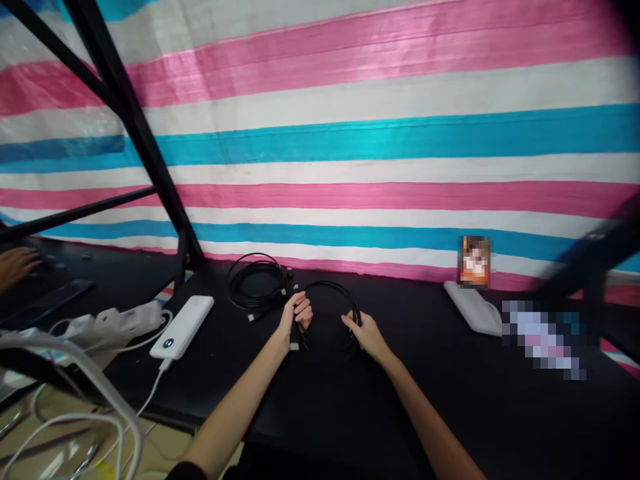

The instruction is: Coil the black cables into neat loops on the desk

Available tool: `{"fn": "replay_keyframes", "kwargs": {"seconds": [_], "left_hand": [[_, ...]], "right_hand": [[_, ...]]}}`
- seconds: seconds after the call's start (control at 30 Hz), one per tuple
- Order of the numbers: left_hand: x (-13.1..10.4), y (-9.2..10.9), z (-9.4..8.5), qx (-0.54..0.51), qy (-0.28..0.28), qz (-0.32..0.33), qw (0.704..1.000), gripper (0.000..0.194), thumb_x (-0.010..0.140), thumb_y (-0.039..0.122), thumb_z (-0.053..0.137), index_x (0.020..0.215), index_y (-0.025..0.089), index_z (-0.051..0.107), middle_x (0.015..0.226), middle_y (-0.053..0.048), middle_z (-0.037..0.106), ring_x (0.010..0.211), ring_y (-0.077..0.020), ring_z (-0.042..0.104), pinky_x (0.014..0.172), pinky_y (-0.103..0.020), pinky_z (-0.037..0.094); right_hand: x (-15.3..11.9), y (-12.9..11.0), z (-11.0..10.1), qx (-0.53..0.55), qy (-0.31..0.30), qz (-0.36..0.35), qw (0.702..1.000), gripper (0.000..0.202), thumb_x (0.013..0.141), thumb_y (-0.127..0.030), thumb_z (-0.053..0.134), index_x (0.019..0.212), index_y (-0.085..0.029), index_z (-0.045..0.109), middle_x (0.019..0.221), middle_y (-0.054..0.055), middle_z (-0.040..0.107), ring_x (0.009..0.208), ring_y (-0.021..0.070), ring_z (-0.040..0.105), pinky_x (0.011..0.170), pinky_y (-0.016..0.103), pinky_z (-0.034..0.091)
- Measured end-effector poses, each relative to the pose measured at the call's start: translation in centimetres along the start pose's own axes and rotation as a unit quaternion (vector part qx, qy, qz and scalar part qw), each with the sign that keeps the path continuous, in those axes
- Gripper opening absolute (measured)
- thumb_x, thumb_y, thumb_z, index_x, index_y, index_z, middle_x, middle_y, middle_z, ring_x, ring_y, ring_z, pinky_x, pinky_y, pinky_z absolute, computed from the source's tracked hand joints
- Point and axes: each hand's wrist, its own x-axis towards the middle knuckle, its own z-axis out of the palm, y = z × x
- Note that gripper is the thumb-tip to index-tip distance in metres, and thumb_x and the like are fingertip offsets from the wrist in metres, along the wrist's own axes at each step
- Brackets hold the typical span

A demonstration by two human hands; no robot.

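Observation:
A black cable [333, 285] arches between my two hands over the dark table. My left hand [295, 317] is closed around one side of it, with a small pale plug end [295, 346] hanging below the fingers. On the other side my right hand [367, 333] grips the cable between thumb and fingers; loose black ends dangle beneath, too dark to tell apart. Just left of my left hand lies a coil of black cables [255, 283] with several light-coloured connector ends.
A white power bank [183, 327] with a cable plugged in lies left, near a white power strip [120, 320]. A white device [473, 310] and blurred-out items stand right. Another person's hand [17, 267] and a phone [55, 303] are far left. Black frame bars [135, 127] slant overhead.

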Motion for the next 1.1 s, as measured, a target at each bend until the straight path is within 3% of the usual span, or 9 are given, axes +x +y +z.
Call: {"fn": "replay_keyframes", "kwargs": {"seconds": [0.17, 0.33, 0.43, 0.6, 0.8, 0.87, 0.93, 1.03, 1.1], "left_hand": [[0.7, -0.9, 0.0, -0.022, -0.008, -0.038, 0.999, 0.029, 0.078, 0.023, 0.053, 0.055, 0.018, 0.036, 0.040, 0.009, 0.027, 0.033, -0.0042, 0.031, 0.043, -0.018, 0.037], [0.1, -0.9, 0.8, 0.014, 0.008, -0.086, 0.996, 0.016, 0.074, 0.029, 0.061, 0.076, 0.016, 0.052, 0.057, 0.002, 0.054, 0.066, -0.0148, 0.062, 0.062, -0.025, 0.048], [0.2, -0.9, 0.9, 0.125, 0.010, -0.079, 0.989, 0.024, 0.072, 0.036, 0.064, 0.068, 0.015, 0.054, 0.057, 0.001, 0.058, 0.062, -0.0156, 0.064, 0.063, -0.025, 0.048], [0.8, -0.4, -0.1, 0.251, -0.008, 0.006, 0.968, 0.045, 0.074, 0.045, 0.060, 0.045, 0.018, 0.038, 0.036, 0.007, 0.039, 0.034, -0.0075, 0.046, 0.059, -0.025, 0.048], [0.6, 1.3, -0.6, 0.259, -0.055, -0.077, 0.961, 0.038, 0.077, 0.040, 0.055, 0.051, 0.020, 0.035, 0.033, 0.010, 0.032, 0.023, -0.0054, 0.028, 0.042, -0.023, 0.041], [0.4, 0.9, -0.5, 0.277, -0.069, -0.093, 0.954, 0.038, 0.077, 0.037, 0.053, 0.048, 0.020, 0.035, 0.033, 0.009, 0.033, 0.024, -0.0058, 0.030, 0.046, -0.025, 0.044], [0.2, 0.0, -0.2, 0.305, -0.062, -0.055, 0.949, 0.034, 0.076, 0.033, 0.055, 0.049, 0.019, 0.039, 0.036, 0.007, 0.040, 0.027, -0.0069, 0.037, 0.054, -0.028, 0.048], [-0.2, -1.4, 0.4, 0.321, 0.015, 0.033, 0.946, 0.016, 0.071, 0.029, 0.061, 0.069, 0.016, 0.053, 0.052, 0.003, 0.059, 0.043, -0.0121, 0.055, 0.061, -0.028, 0.048], [-0.3, -2.1, 0.7, 0.302, 0.067, 0.053, 0.950, 0.026, 0.069, 0.030, 0.063, 0.089, 0.015, 0.057, 0.071, -0.001, 0.067, 0.060, -0.0158, 0.063, 0.062, -0.027, 0.047]], "right_hand": [[0.6, 0.5, -0.3, 0.085, 0.040, 0.058, 0.994, 0.040, 0.076, -0.056, 0.046, 0.080, -0.018, 0.055, 0.047, -0.009, 0.042, 0.028, 0.0076, 0.037, 0.025, 0.019, 0.029], [0.8, 0.6, -0.1, 0.153, 0.155, 0.056, 0.974, 0.042, 0.073, -0.058, 0.049, 0.084, -0.018, 0.052, 0.046, -0.011, 0.037, 0.028, 0.0056, 0.038, 0.027, 0.017, 0.032], [0.9, 0.5, 0.1, 0.143, 0.155, 0.062, 0.976, 0.040, 0.073, -0.055, 0.051, 0.084, -0.017, 0.052, 0.047, -0.009, 0.041, 0.028, 0.0056, 0.040, 0.026, 0.016, 0.032], [1.0, 0.6, 0.3, 0.096, 0.098, 0.035, 0.990, 0.037, 0.071, -0.045, 0.056, 0.096, -0.018, 0.050, 0.052, -0.007, 0.050, 0.029, 0.0062, 0.040, 0.023, 0.016, 0.032], [0.5, 0.6, 0.2, 0.033, 0.102, -0.009, 0.994, 0.051, 0.074, -0.039, 0.054, 0.120, -0.020, 0.043, 0.055, -0.008, 0.052, 0.029, 0.0069, 0.039, 0.023, 0.016, 0.031], [0.4, 0.5, -0.3, -0.002, 0.102, -0.026, 0.994, 0.050, 0.076, -0.035, 0.051, 0.124, -0.020, 0.044, 0.053, -0.007, 0.052, 0.034, 0.0083, 0.044, 0.028, 0.017, 0.034], [0.4, 0.6, -0.9, -0.023, 0.104, -0.038, 0.994, 0.048, 0.078, -0.031, 0.047, 0.125, -0.019, 0.047, 0.051, -0.006, 0.052, 0.040, 0.0096, 0.048, 0.036, 0.018, 0.038], [0.6, 0.7, -2.0, -0.019, 0.113, -0.027, 0.993, 0.048, 0.080, -0.027, 0.042, 0.127, -0.018, 0.048, 0.050, -0.005, 0.052, 0.044, 0.0104, 0.049, 0.043, 0.019, 0.040], [0.8, 0.8, -2.6, -0.003, 0.137, -0.006, 0.991, 0.049, 0.079, -0.026, 0.041, 0.126, -0.016, 0.050, 0.049, -0.005, 0.052, 0.044, 0.0104, 0.048, 0.043, 0.019, 0.039]]}}
